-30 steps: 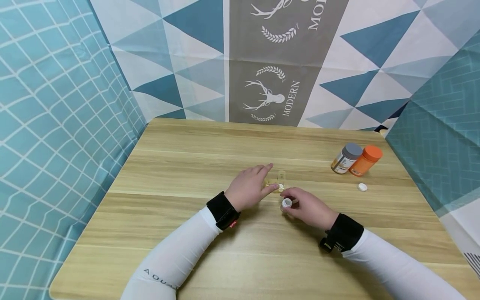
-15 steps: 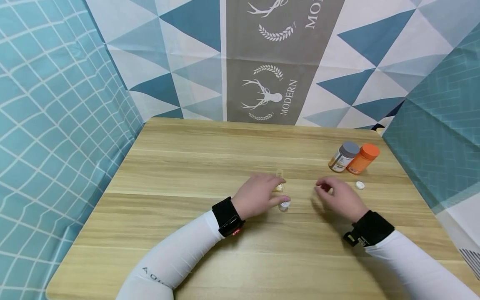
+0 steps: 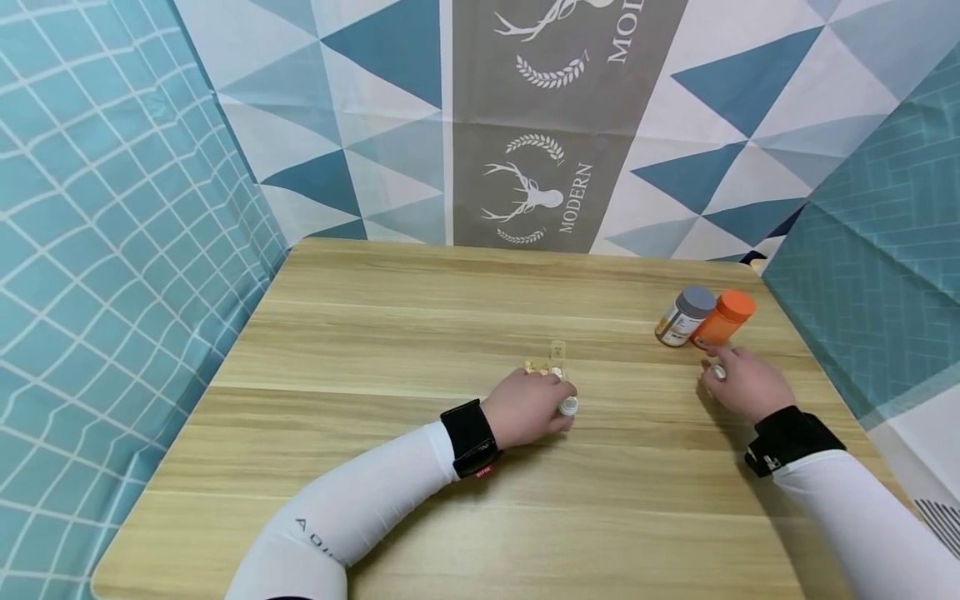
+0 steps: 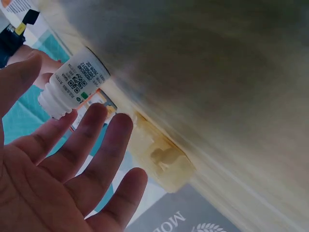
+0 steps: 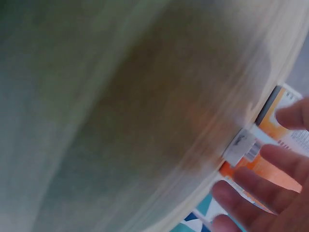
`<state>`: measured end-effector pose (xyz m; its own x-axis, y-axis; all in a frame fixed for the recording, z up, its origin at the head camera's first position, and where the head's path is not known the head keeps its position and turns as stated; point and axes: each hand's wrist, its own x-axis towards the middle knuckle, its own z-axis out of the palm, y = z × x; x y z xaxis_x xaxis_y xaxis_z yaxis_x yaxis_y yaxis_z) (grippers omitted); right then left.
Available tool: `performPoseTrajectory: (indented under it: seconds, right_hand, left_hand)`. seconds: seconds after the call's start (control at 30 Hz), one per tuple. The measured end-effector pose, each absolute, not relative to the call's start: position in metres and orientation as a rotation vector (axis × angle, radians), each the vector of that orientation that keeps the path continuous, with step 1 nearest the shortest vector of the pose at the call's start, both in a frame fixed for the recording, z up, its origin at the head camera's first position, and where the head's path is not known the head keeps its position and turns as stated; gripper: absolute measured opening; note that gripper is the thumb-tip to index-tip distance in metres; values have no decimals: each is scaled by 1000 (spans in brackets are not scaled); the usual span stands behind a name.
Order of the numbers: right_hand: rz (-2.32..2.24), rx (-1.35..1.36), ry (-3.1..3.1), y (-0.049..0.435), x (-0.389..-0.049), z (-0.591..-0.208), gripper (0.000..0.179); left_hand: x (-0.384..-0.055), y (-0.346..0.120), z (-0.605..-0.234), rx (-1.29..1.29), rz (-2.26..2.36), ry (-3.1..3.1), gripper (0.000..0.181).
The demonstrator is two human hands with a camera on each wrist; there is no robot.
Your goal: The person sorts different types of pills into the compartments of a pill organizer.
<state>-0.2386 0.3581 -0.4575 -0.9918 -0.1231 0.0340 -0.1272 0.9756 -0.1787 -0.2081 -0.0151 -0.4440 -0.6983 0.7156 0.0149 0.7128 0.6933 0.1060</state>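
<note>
My left hand (image 3: 525, 408) is at a small white uncapped pill bottle (image 3: 568, 406). In the left wrist view, its fingers are spread and loosely bent, the index fingertip right by the threaded neck of the upright bottle (image 4: 75, 82). A see-through yellowish pill box (image 4: 161, 154) lies just beyond, one lid (image 3: 558, 350) flipped up and contents in its compartments. At the right, my right hand (image 3: 750, 383) reaches over a small white cap (image 3: 718, 372). The right wrist view shows parted fingers beside the cap (image 5: 239, 147), not closed on it.
Behind the right hand stand a grey-lidded bottle (image 3: 684, 317) and an orange bottle (image 3: 723, 318), side by side. The wooden table (image 3: 375, 317) meets a patterned cloth wall at the back and blue tiled-print cloth on the left.
The right hand let go of the small bottle and moved right to the white cap. The left hand came from the pill box to the small bottle.
</note>
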Motion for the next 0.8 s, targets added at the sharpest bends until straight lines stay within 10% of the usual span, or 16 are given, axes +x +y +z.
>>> performPoseTrajectory:
  seconds: [0.8]
  right_hand:
    - [297, 403, -3144, 343, -244, -452, 21]
  left_hand:
    - [-212, -18, -433, 1089, 449, 2747, 22]
